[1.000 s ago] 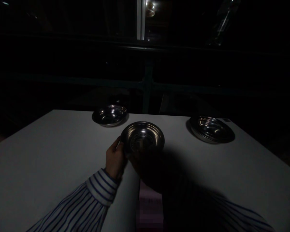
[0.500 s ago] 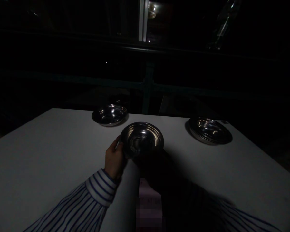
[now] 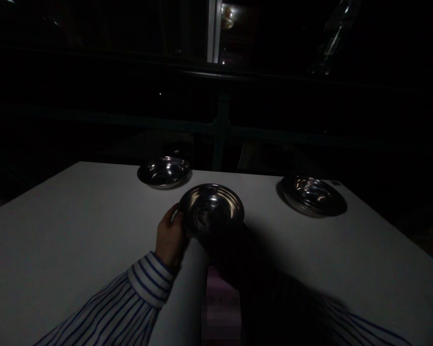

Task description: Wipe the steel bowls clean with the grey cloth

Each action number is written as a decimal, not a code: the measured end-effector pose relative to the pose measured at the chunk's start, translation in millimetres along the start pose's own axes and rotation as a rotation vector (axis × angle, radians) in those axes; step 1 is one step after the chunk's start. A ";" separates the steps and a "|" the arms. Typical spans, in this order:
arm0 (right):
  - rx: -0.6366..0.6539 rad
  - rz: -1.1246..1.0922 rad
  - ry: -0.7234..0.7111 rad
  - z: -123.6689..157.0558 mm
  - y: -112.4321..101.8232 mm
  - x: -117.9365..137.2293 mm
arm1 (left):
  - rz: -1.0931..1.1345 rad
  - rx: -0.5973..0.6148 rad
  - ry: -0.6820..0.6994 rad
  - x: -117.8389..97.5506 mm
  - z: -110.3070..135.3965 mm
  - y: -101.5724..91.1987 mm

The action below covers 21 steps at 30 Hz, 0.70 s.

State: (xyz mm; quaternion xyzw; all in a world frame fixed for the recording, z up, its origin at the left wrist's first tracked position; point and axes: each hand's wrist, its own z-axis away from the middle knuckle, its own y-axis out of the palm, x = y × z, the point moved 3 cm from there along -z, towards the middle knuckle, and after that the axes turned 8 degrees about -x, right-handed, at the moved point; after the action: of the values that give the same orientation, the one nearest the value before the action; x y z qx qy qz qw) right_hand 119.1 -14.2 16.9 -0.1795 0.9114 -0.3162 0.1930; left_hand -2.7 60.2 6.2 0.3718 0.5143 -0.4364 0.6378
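Note:
A shiny steel bowl (image 3: 212, 197) with a wide rim is at the middle of the white table (image 3: 94, 226), its inside facing me. My left hand (image 3: 171, 235), in a blue-striped cuff, grips its left rim, thumb bent near the edge. My right hand (image 3: 227, 247) is a black shape in deep shadow, overlapping the bowl's near right edge; its fingers are lost in the dark. Whether the bowl touches the table I cannot tell.
Another steel bowl (image 3: 164, 173) sits near the table's far left edge. Nested steel bowls (image 3: 313, 197) stand at the far right. A phone-like lit screen (image 3: 222, 288) shows below my hands. Behind the table are a dark frame (image 3: 222, 120) and a bottle (image 3: 334, 41).
Almost nothing differs. The bowl and both hands stay in place, with only a very slight downward shift of the bowl in view.

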 end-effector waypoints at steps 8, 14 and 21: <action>-0.034 -0.029 0.021 6.9 7.9 -5.4 | 0.036 0.044 -0.007 4.0 -7.3 -1.6; 0.008 -0.038 0.032 12.2 11.5 -2.4 | 0.062 0.032 -0.017 0.3 -3.1 -0.8; 0.053 -0.016 0.063 10.4 0.5 -12.0 | 0.085 0.098 -0.044 1.7 -9.2 -1.2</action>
State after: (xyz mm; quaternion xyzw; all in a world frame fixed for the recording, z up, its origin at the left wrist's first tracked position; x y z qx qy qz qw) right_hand 134.1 -13.7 11.8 -0.1715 0.9069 -0.3470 0.1665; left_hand -6.8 67.9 2.7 0.4144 0.4620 -0.4419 0.6478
